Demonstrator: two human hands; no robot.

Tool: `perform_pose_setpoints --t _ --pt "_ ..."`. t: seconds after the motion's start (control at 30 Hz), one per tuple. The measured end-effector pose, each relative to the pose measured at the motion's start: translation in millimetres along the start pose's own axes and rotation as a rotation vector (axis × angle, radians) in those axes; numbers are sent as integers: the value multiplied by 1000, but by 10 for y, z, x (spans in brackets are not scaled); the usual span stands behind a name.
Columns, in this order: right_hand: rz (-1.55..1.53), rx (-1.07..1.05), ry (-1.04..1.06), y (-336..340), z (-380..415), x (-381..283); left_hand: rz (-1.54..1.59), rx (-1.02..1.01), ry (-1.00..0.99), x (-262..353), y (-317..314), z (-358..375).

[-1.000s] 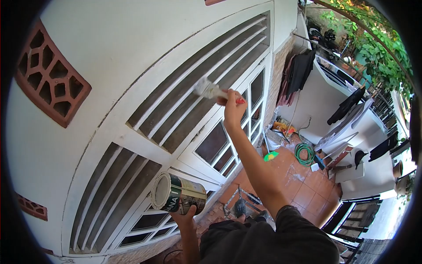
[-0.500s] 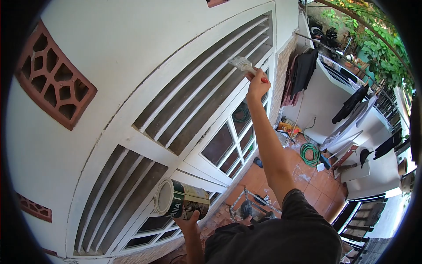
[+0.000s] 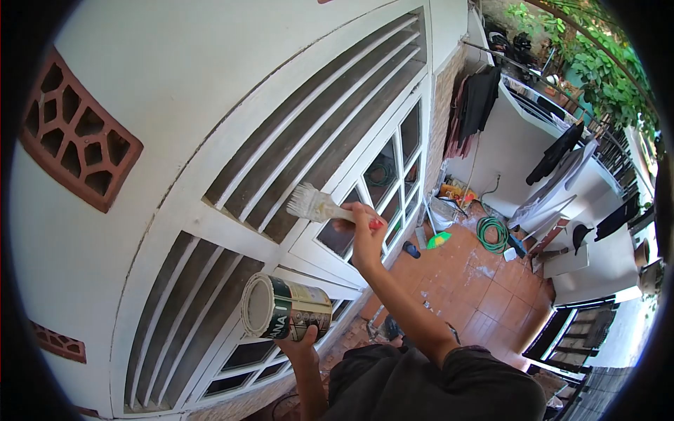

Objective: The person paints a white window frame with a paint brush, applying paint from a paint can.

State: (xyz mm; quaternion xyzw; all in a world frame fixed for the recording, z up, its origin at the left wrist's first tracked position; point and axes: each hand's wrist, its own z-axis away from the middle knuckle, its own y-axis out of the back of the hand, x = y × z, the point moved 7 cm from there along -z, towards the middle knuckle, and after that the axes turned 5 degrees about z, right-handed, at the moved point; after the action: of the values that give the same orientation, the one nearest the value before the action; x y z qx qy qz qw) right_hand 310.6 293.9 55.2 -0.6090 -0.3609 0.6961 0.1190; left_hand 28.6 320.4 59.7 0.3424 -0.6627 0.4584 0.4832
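My right hand (image 3: pixel 365 231) is closed round the handle of a paintbrush (image 3: pixel 319 206), whose pale, paint-coated bristles point left in front of the lower slats. Below and to the left, my left hand (image 3: pixel 302 345) holds a paint can (image 3: pixel 286 309) from underneath, with the can tilted and its whitish open end facing left. Behind both, white slats (image 3: pixel 319 105) cross a dark grey recess in the white wall (image 3: pixel 189 77). Whether the bristles touch a slat is not clear.
A white-framed window (image 3: pixel 379 182) lies beyond my right hand. On the tiled floor (image 3: pixel 456 281) are a coiled green hose (image 3: pixel 493 234), a blue sandal (image 3: pixel 411 249) and a green-yellow item (image 3: pixel 439 241). Dark clothes (image 3: pixel 477 102) hang at the right.
My right hand and the brush have moved down and left, from the upper slats towards the can. My left hand and the can have shifted only slightly.
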Motion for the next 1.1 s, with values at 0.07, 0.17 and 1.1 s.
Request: perform_pose_setpoints --t 0.07,0.17,1.1 --pt "-30 97 -59 281 138 145 -34 -22 -3 -74 69 -14" --pt "2 215 -162 765 338 307 -47 -29 -80 -123 83 -4" --pt "36 453 -301 2503 1160 -84 -511 -259 60 -330 -820 781"
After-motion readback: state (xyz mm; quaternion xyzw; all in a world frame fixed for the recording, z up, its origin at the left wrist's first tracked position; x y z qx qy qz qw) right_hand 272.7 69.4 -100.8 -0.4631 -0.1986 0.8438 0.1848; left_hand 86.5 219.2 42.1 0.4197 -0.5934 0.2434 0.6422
